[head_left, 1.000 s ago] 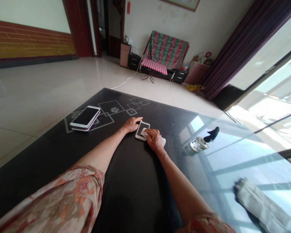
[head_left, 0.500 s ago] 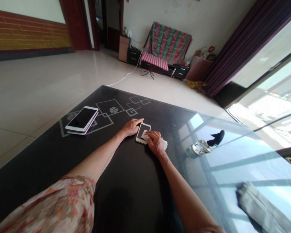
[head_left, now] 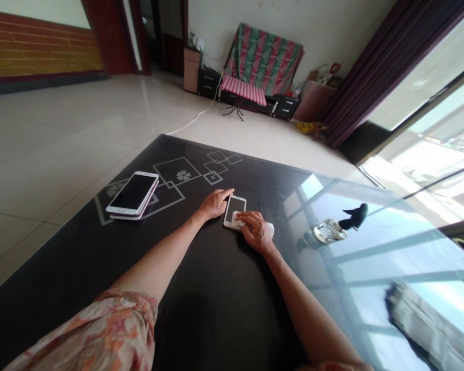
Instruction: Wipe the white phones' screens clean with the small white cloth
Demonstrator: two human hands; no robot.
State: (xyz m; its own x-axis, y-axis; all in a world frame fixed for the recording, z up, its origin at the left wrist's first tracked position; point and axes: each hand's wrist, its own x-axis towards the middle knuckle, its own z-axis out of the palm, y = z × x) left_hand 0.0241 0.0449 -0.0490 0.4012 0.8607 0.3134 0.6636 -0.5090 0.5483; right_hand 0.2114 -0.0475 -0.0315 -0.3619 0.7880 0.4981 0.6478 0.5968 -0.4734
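A white-framed smartphone (head_left: 237, 205) lies screen up on the dark glossy table. My left hand (head_left: 215, 203) grips its left edge, with the index finger stretched along the top corner. In my right hand (head_left: 258, 230) is a crumpled white tissue (head_left: 237, 220), pressed by the fingertips onto the lower part of the screen. More of the tissue sticks out on the far side of that hand. To the left, a larger white phone (head_left: 133, 191) rests on top of another device, of which only the edge shows.
A clear spray bottle (head_left: 327, 232) with a black nozzle lies to the right. Nearer, a grey folded cloth (head_left: 429, 322) sits on the table (head_left: 201, 288). Beyond the table edge are the tiled floor, a small striped table (head_left: 243, 90) and a cloth-draped object (head_left: 265, 56).
The camera view has shifted slightly, so the whole scene sits a little differently. The tissue under my right hand has moved slightly down the screen; my left hand keeps its place on the phone.
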